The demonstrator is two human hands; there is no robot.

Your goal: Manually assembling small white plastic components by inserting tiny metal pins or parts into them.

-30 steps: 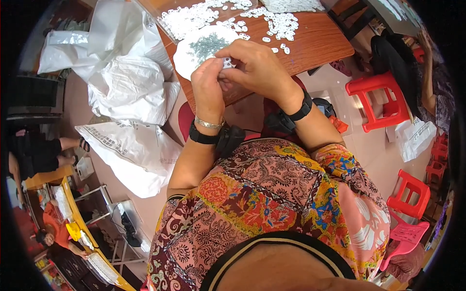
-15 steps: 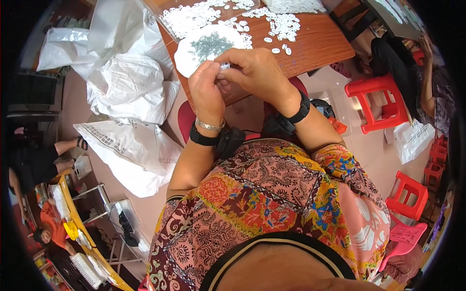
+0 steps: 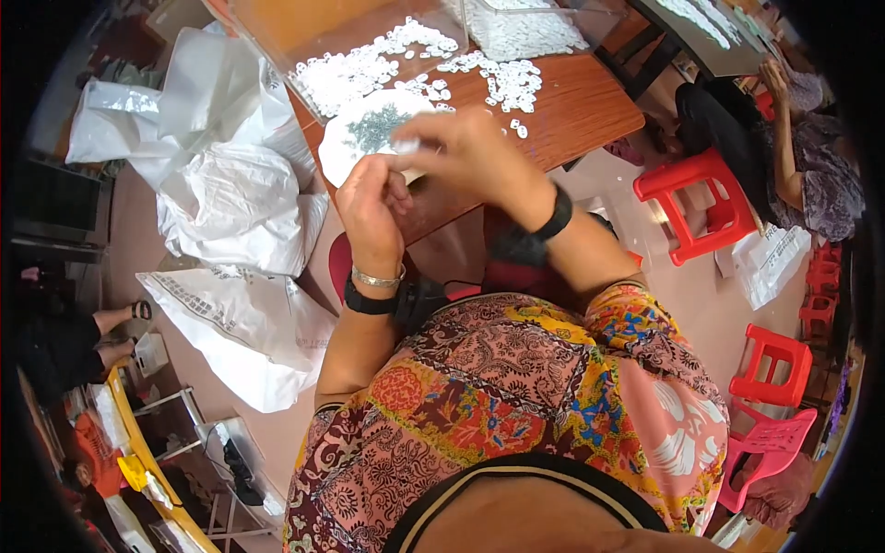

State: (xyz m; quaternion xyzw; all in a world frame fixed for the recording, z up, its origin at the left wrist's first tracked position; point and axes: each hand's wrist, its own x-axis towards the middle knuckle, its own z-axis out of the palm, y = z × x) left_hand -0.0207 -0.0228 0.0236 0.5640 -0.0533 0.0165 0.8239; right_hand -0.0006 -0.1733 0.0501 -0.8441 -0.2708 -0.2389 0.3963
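My left hand (image 3: 371,207) is closed over the table's near edge, thumb and index finger brought together. Whatever is between them is too small or hidden to make out. Just right of it, my right hand (image 3: 479,157) is smeared by motion, with finger and thumb around what looks like a small white plastic piece (image 3: 406,146). Beneath the hands lies a white plate (image 3: 336,155) bearing a pile of tiny dark metallic parts (image 3: 373,126). Many loose white oval pieces (image 3: 346,83) are spread behind the plate, and more oval pieces (image 3: 512,85) lie to its right.
A clear bin (image 3: 525,32) full of white pieces stands at the back of the wooden table (image 3: 590,106). White sacks (image 3: 230,198) crowd the floor at left. On the right are red stools (image 3: 696,207) and a seated person (image 3: 802,175). Another person's legs (image 3: 115,332) show at far left.
My hands have drawn apart slightly. The right hand has turned and blurred, and the white piece now shows lower and further left. The view has shifted, with the table higher in the picture.
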